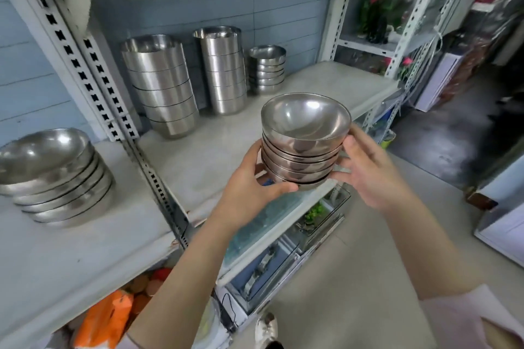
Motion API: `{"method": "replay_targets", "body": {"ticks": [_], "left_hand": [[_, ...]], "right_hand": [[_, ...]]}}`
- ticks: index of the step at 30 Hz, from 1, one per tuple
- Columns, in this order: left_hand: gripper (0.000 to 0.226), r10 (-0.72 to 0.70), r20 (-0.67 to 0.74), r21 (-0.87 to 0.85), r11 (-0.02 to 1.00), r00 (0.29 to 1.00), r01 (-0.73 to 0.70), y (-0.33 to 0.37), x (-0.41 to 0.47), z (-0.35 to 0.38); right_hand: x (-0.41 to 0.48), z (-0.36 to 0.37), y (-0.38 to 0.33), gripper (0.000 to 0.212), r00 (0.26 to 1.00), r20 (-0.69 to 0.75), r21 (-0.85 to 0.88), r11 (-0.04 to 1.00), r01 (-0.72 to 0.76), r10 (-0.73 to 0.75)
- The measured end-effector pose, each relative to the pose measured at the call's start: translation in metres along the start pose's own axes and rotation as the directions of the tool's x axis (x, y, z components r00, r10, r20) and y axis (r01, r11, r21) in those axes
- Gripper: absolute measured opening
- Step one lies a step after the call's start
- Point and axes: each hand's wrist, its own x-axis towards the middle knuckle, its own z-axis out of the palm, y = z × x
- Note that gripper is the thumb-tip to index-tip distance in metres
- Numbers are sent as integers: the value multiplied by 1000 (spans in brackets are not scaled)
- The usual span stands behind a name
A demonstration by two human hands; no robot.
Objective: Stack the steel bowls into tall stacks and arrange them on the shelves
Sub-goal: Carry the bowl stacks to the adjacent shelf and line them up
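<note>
Looks partly done. Already standing at upper centre of the shelf [215, 150]: two tall stacks [224, 71] and a short stack [268, 69]; at left, a wide stack [56, 176]. Gripped mid-frame between left hand [252, 178] and right hand [365, 173], fingers curled round its sides: the held stack [304, 142], at the shelf's front edge, yet to join the others.

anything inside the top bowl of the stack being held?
Nothing visible: the top bowl of the held stack shows a bare, shiny interior with only reflections. The insides of the bowls nested below are covered. The left hand and right hand grip the stack's sides.
</note>
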Motion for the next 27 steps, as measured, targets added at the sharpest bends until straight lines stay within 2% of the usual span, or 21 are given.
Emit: {"method": "replay_targets", "body": {"ticks": [3,8,10,14,20,27], "left_hand": [[91,15,14,-42,999,1000,-14,-6,59,15],[94,17,17,-20,1000,1000,-17,-13,148,35],[93,35,10,27,999,999,-35,-13,178,45],[84,42,-35,115,993,998,-38,-22,246,64],[87,-46,-220,21,998,974,52,-57,355,98],[87,-176,-435,-64,984,883,165,-82,447,128]], "right_hand": [[54,-27,1,85,999,-29,-6,1000,-19,19],[134,-74,8,89,1000,-7,-2,1000,-8,8],[164,-92,12,98,1000,3,31,999,-29,29],[232,-130,18,112,983,185,-1,1000,-16,16],[371,-176,39,117,944,328,54,998,-42,22],[504,-211,58,127,808,572,-10,986,-165,141]]}}
